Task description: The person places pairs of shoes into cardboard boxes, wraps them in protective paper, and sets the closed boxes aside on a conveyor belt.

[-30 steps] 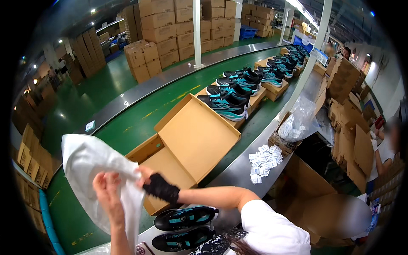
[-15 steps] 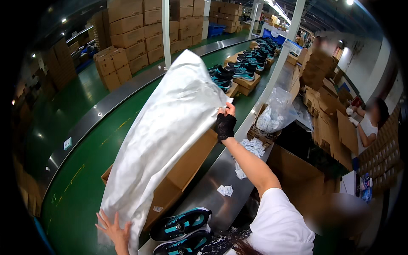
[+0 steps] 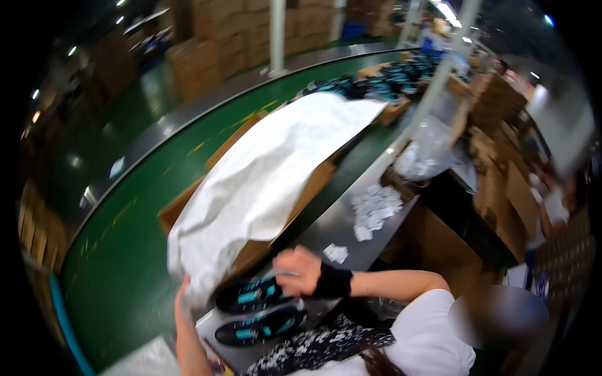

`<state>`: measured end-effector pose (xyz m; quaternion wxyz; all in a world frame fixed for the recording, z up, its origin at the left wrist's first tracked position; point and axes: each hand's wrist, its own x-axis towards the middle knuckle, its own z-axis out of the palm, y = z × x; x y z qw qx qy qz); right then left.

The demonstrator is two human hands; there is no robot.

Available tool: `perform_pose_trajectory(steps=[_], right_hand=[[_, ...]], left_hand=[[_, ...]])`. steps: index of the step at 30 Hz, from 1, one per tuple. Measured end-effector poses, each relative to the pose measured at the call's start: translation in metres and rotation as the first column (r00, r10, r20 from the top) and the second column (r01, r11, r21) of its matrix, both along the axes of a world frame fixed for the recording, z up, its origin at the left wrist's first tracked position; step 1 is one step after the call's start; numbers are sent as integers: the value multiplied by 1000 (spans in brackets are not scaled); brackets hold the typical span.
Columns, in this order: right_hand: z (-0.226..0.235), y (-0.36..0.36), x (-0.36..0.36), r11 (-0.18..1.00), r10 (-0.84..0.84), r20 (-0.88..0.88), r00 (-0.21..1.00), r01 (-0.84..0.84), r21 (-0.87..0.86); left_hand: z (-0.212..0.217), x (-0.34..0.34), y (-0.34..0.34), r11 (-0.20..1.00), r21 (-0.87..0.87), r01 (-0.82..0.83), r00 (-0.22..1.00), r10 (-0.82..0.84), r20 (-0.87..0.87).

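A large white wrapping sheet (image 3: 263,163) lies draped over a long open cardboard box (image 3: 251,254), hiding most of its inside. At the sheet's near end, my left hand (image 3: 183,289) closes on a bunched edge; its fingers are partly hidden. My right hand (image 3: 298,271), with a black covering around the wrist, is apart from the sheet and over the pair of shoes. Its fingers look bent, but motion smears them. The black and turquoise shoes, an upper one (image 3: 248,296) and a lower one (image 3: 257,326), lie side by side by the box.
White packets (image 3: 374,210) are heaped on the metal ledge (image 3: 326,232), with a few (image 3: 336,253) nearer me. A clear plastic bag (image 3: 417,160) sits beyond them. More shoes (image 3: 401,78) line the green conveyor (image 3: 125,250). Flattened cardboard (image 3: 495,163) stands at right, near another person.
My right hand has let go of the sheet's far end and come back over the shoes. The sheet has dropped onto the box. My left hand's spread fingers have closed.
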<state>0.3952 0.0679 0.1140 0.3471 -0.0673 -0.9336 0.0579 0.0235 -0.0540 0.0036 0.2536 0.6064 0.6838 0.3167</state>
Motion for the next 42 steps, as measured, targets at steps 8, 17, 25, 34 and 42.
perform_pose_trajectory(steps=[8,17,25,34,42], right_hand=[[-61,-110,-34,990,118,611,783,-47,-132],[81,-8,-88,434,476,156,866,-77,-897],[-28,75,-181,365,-40,54,998,65,-929],[-28,70,-148,259,-231,144,962,204,-944],[-9,124,-84,181,-593,111,798,267,-947]], left_hand=[[-40,-41,6,629,117,-769,638,739,218],[61,-117,-55,671,180,-720,678,624,388],[141,-147,-26,714,-110,-691,595,649,474],[153,-146,-45,501,-99,-860,480,859,180],[119,-137,-111,622,-444,-645,556,781,285]])
